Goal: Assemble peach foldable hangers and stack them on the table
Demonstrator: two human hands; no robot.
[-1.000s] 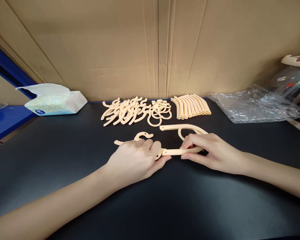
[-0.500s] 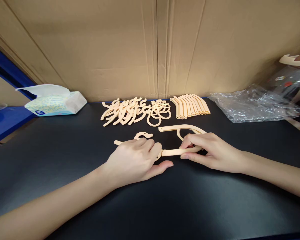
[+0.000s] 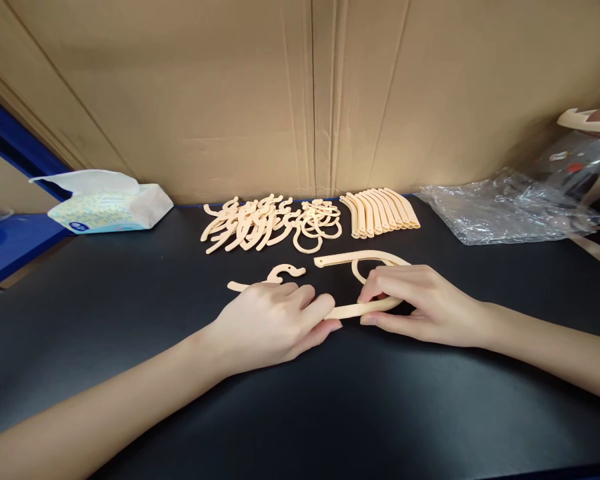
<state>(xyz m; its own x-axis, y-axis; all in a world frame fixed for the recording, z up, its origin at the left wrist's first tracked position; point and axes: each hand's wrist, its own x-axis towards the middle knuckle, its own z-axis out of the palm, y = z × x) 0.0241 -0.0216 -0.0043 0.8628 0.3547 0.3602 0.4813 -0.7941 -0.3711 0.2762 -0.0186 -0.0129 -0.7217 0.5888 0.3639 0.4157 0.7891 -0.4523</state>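
Note:
My left hand (image 3: 275,327) is closed, with thumb and forefinger pinching the left end of a beige curved strip (image 3: 349,311). My right hand (image 3: 425,307) pinches the same strip nearer its right end. Beyond my right fingers lies a second long beige strip (image 3: 365,255), and part of a beige ring (image 3: 359,270) shows beneath it. A beige hooked piece (image 3: 286,269) lies just past my left knuckles, its lower part hidden by the hand. The palm side of my left hand is out of sight.
Behind the hands on the black table (image 3: 300,413) are a pile of hooked pieces (image 3: 250,223), several rings (image 3: 307,243) and a row of strips (image 3: 383,213). A tissue pack (image 3: 110,207) sits at left, clear plastic bags (image 3: 505,207) at right. Cardboard (image 3: 205,93) stands behind.
My left thumb and forefinger have closed on the left end of the strip, covering the joint that showed before. The strip's left end has dropped slightly. My right hand has hardly moved.

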